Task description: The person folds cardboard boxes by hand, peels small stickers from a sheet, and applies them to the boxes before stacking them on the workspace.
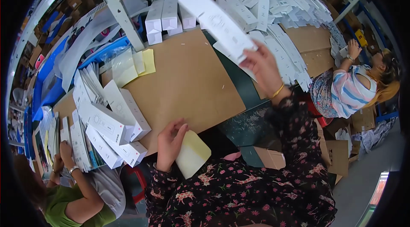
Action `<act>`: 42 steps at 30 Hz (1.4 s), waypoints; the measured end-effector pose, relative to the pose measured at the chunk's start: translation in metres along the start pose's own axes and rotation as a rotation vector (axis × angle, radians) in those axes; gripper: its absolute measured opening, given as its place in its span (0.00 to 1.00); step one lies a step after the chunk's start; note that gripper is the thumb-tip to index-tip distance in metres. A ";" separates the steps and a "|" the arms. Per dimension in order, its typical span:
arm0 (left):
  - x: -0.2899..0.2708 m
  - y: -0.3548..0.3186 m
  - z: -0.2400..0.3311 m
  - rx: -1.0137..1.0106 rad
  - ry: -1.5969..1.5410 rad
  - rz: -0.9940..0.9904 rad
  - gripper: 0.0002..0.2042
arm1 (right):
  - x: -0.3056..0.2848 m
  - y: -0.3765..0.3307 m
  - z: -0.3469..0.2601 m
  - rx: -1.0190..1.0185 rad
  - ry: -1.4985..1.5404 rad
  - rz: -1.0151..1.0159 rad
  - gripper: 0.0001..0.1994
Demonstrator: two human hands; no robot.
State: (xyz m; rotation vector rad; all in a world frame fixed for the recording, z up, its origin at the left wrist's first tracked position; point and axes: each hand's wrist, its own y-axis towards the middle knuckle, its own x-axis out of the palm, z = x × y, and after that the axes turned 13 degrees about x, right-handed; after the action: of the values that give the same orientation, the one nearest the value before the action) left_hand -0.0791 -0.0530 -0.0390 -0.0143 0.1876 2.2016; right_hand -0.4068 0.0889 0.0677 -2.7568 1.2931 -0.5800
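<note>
My right hand (265, 67), raised over the right side of the table, grips one end of a long white carton (215, 24) between thumb and fingers. The carton slants up to the left, with a faint round drawing on its face. My left hand (170, 144) hovers at the table's front edge, fingers loosely bent and thumb apart, with nothing seen in it. Close beside its thumb is a pale yellow rounded pad (193, 154); whether they touch I cannot tell. A brown cardboard sheet (183, 77) covers the table between my hands.
Several filled white cartons (113, 120) are piled at the left. More boxes (162, 16) stand at the back, near a metal post (117, 9). Flat cartons (282, 7) heap up at the right. Yellow paper (148, 62) lies back left. Co-workers sit at left (79, 201) and right (352, 88).
</note>
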 end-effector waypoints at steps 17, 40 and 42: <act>-0.006 -0.009 -0.013 -0.079 -0.099 0.122 0.13 | -0.049 0.244 -0.021 -0.405 -0.692 0.322 0.45; -0.008 -0.016 -0.012 -0.129 -0.066 0.131 0.11 | 0.024 0.269 0.037 -0.476 -0.913 0.527 0.46; -0.008 -0.013 -0.012 -0.131 -0.056 0.109 0.11 | 0.012 0.253 0.030 -0.504 -0.815 0.529 0.45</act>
State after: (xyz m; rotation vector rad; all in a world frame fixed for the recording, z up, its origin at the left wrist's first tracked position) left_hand -0.0643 -0.0536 -0.0515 -0.0159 0.0129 2.3168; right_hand -0.5748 -0.0880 -0.0055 -2.2802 1.9203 0.9032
